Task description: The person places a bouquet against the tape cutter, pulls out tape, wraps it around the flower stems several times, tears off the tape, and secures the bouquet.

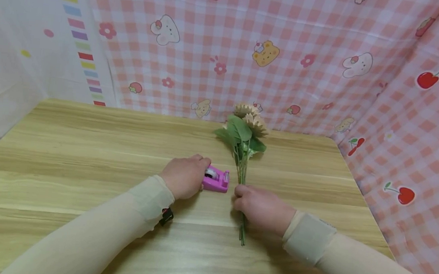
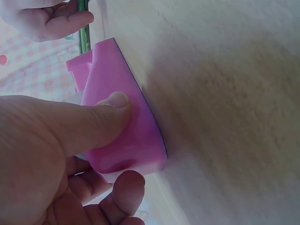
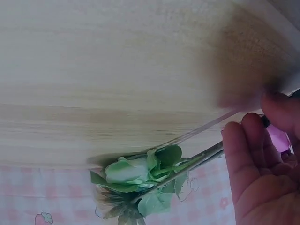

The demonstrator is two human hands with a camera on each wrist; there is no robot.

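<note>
A pink tape dispenser with a roll of tape in it stands on the table. My left hand grips its rear end; in the left wrist view the thumb presses flat on its side. Just right of it, a bunch of artificial flowers with pale blooms and green leaves points toward the back. My right hand pinches the stems below the leaves, and the stem ends stick out beneath it. In the right wrist view a pale green rose shows among the leaves.
The wooden table runs back to a pink checked cloth hung behind it. Another checked cloth hangs along the right side, and a white cloth along the left.
</note>
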